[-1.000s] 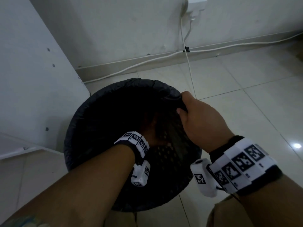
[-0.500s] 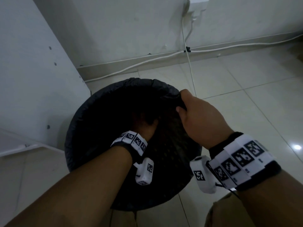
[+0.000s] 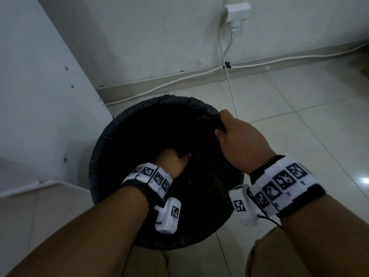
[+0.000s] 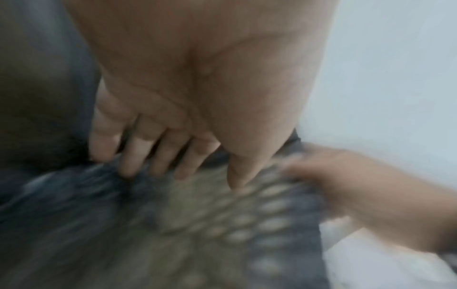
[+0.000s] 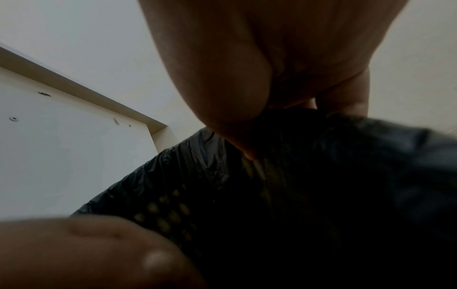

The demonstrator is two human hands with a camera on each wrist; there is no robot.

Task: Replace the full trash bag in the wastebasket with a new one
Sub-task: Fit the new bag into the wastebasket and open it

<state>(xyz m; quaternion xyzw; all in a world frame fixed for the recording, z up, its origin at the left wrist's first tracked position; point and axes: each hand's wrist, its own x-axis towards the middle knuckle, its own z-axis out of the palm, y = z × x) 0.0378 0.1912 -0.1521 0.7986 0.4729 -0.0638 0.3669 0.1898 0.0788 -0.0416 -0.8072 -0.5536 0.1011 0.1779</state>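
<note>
A black mesh wastebasket (image 3: 199, 232) stands on the tiled floor, lined with a black trash bag (image 3: 139, 120) whose edge is folded over most of the rim. My left hand (image 3: 173, 160) is down inside the basket. In the blurred left wrist view its fingers (image 4: 158, 156) are nearly straight and press the bag (image 4: 74, 195) against the perforated wall (image 4: 247, 224). My right hand (image 3: 220, 124) grips the bag's edge at the right rim, thumb (image 5: 235, 117) inside on the plastic (image 5: 197, 156). The basket's bottom is dark and hidden.
A white cabinet panel (image 3: 40, 96) stands close on the basket's left. White cables (image 3: 229, 80) run along the baseboard and down from a wall plug (image 3: 237, 9) behind the basket. Bare floor tiles (image 3: 299, 116) lie to the right.
My left hand has come a little up and toward me inside the basket, so more of it shows. My right hand has kept its grip on the rim.
</note>
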